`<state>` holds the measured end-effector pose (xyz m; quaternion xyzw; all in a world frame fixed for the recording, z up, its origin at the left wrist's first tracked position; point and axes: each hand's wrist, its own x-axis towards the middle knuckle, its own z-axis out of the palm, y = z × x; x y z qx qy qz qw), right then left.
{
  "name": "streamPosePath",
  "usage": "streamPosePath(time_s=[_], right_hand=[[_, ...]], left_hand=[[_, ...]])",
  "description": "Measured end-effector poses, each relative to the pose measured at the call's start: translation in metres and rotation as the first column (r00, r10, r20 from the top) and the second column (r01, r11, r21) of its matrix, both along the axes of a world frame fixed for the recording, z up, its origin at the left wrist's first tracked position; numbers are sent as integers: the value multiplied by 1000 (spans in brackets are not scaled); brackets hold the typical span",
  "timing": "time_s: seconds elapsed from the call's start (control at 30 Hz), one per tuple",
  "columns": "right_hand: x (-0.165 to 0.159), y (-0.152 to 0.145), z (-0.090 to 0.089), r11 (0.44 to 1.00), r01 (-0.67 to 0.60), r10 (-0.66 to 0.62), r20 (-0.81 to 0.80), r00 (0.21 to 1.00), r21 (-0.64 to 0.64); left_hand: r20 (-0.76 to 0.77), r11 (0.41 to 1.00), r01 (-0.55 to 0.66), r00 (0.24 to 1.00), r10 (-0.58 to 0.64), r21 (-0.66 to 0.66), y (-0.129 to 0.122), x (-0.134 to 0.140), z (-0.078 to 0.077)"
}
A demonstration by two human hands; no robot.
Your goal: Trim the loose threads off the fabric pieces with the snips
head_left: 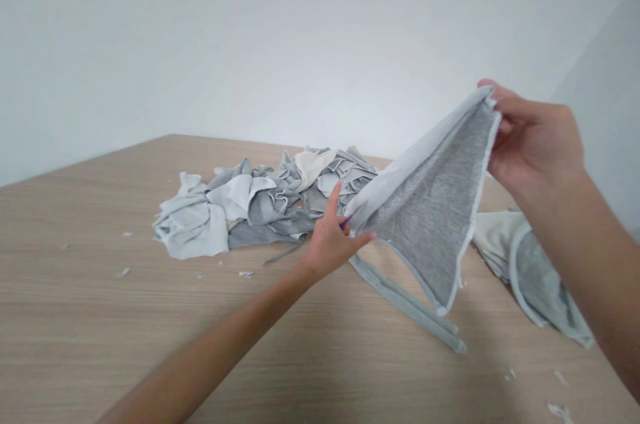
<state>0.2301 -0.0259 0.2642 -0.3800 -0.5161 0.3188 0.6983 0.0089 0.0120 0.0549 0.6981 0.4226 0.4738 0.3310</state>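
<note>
A grey cloth piece (425, 224) with a pale, white-stitched edge is stretched at a slant above the table. My right hand (540, 137) is closed on its upper right corner, fingers pinching the edge. My left hand (330, 241) grips the gathered lower left end, with the index finger and thumb sticking out. A small purple bit (345, 223) shows at the left hand's fingers; what it belongs to is hidden. Below the cloth hangs a narrow grey strip (400, 297), its end close to the tabletop.
A heap of grey and white cloth pieces (195, 227) lies behind my left hand on the wooden table (100, 331). More grey and cream cloth (540, 271) lies at the right, partly behind my right forearm. Small white scraps (560, 411) are scattered about. A white wall (250, 44) stands behind.
</note>
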Motion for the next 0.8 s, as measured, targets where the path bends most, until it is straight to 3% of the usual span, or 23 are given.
streamPosePath(time_s=[0.07,0.17,0.33,0.47,0.6,0.8], right_hand=[[4,-5,6,1000,-5,4,-38,999,-14],[11,-14,12,999,4,-5,-26,1000,-40],[32,-27,12,992,71,-68,35,997,-105],[57,-32,12,974,174,-167,57,984,-146],[78,-34,12,954,250,-224,158,962,-167],[91,-35,3,886,455,-459,282,842,84]], left_hand=[[9,1000,0,1000,0,0,16,10,6],[-13,993,120,993,-120,-3,34,18,10],[-40,963,271,962,-270,17,32,15,18],[-26,977,184,983,-183,110,28,1,32],[-3,972,37,999,-38,232,32,-16,57],[5,880,-120,991,133,459,11,-38,113]])
